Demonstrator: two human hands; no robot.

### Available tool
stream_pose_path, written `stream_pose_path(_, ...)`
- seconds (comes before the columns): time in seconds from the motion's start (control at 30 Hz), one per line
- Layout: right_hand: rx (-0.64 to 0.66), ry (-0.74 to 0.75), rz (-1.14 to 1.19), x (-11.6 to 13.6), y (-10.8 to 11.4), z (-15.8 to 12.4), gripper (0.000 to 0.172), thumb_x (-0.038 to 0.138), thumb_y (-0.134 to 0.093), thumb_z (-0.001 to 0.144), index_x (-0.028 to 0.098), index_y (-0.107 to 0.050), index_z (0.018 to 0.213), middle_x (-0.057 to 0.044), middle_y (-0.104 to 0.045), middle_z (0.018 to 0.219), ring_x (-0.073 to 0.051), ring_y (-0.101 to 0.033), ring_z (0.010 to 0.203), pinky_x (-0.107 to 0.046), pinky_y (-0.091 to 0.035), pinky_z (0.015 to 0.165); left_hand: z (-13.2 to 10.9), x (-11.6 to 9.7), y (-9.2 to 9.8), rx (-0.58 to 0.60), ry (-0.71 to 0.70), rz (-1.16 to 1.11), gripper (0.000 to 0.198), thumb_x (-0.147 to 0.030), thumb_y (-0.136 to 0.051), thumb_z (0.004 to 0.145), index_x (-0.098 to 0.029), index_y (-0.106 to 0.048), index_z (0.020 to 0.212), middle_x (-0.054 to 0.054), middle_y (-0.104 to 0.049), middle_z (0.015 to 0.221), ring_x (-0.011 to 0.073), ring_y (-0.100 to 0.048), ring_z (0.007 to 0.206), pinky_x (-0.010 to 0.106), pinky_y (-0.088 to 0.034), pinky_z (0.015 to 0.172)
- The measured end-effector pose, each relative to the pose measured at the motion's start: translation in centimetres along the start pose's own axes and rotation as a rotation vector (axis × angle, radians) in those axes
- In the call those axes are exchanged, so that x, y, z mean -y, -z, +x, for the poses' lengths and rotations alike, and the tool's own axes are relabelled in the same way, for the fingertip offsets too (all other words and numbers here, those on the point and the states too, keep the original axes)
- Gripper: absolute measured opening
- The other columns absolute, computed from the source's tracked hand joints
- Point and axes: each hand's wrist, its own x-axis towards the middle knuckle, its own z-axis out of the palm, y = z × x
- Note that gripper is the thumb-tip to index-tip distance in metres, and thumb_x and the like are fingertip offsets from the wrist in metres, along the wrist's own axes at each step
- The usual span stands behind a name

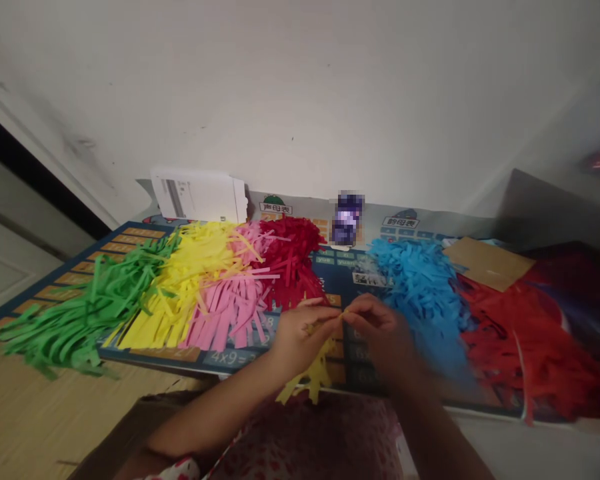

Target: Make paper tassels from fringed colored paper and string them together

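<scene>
Yellow paper fringe hangs from a pinch at the centre of the frame, its strips running down and slightly left toward the person's lap, its top end gathered between the two hands. The left hand is curled nearly shut, its fingers closed around that gathered end. The right hand is blurred; its fingertips meet a thin yellow tip just beside the left hand, but the blur makes it impossible to tell whether they grip it. The left hand sits directly above the fringe and is the nearer of the two, while the right lies just to its right.

Beyond the hands, a printed multiplication chart spreads across the frame under a row of heaped paper strips: green strips at left, then yellow strips, pink strips and dark red strips near the middle, blue strips right of the hands, and red strips at far right. A brown cardboard piece lies at upper right of the chart, and a white paper sheet stands against the wall at upper left. Floral fabric fills the bottom centre.
</scene>
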Motion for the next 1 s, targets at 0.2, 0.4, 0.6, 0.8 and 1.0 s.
stream_pose_path(0.2, -0.151, 0.014, -0.112, -1.0, 3.8, 3.2, 0.012, 0.034, -0.07, 0.077, 0.023, -0.07, 0.082, -0.001, -0.067, 0.079, -0.017, -0.061, 0.074, -0.028, -0.049, 0.067, 1.0, 0.5, 1.6, 0.015, 0.405, -0.485, 0.028, -0.046, -0.064, 0.082, -0.019, -0.064, 0.078, 0.001, -0.067, 0.071, 0.0132, -0.06, 0.06, 0.024, -0.047, 0.057)
stream_pose_path(0.4, -0.061, -0.093, -0.835, -6.3, 9.6, 9.9, 0.019, 0.034, -0.061, 0.084, 0.019, -0.072, 0.089, -0.005, -0.072, 0.085, -0.02, -0.065, 0.075, -0.03, -0.049, 0.067, 4.9, 1.7, 2.9, -0.024, 0.605, -0.836, 0.034, -0.04, -0.072, 0.072, -0.019, -0.046, 0.072, -0.008, -0.041, 0.057, 0.0046, -0.034, 0.044, 0.021, -0.04, 0.048)
stream_pose_path(0.6, 0.181, -0.154, -1.074, -10.2, 9.2, 9.3, 0.008, 0.019, -0.067, 0.081, 0.023, -0.074, 0.083, -0.004, -0.072, 0.081, -0.02, -0.065, 0.075, -0.027, -0.042, 0.064, 6.2, 4.6, 1.4, 0.015, 0.304, -0.25, 0.032, -0.047, -0.06, 0.083, -0.018, -0.053, 0.073, -0.004, -0.05, 0.064, 0.0096, -0.047, 0.06, 0.022, -0.04, 0.058)
stream_pose_path(0.8, 0.286, -0.148, -1.147, -10.9, 9.2, 8.8, 0.008, 0.012, -0.066, 0.08, 0.018, -0.071, 0.079, -0.008, -0.071, 0.084, -0.023, -0.065, 0.081, -0.031, -0.042, 0.072, 5.2, 6.7, 0.1, 0.111, 0.562, -0.565, 0.037, -0.052, -0.065, 0.078, -0.017, -0.054, 0.076, -0.004, -0.056, 0.06, 0.0104, -0.054, 0.054, 0.023, -0.042, 0.056)
stream_pose_path(1.0, 0.231, -0.003, -0.853, -8.8, 6.0, 7.9, 0.012, 0.02, -0.057, 0.088, 0.02, -0.068, 0.092, -0.006, -0.07, 0.092, -0.021, -0.064, 0.086, -0.033, -0.047, 0.076, 5.3, 6.7, -0.8, 0.088, 0.587, -0.55, 0.037, -0.051, -0.072, 0.071, -0.016, -0.063, 0.076, -0.003, -0.058, 0.057, 0.0076, -0.048, 0.047, 0.02, -0.036, 0.048)
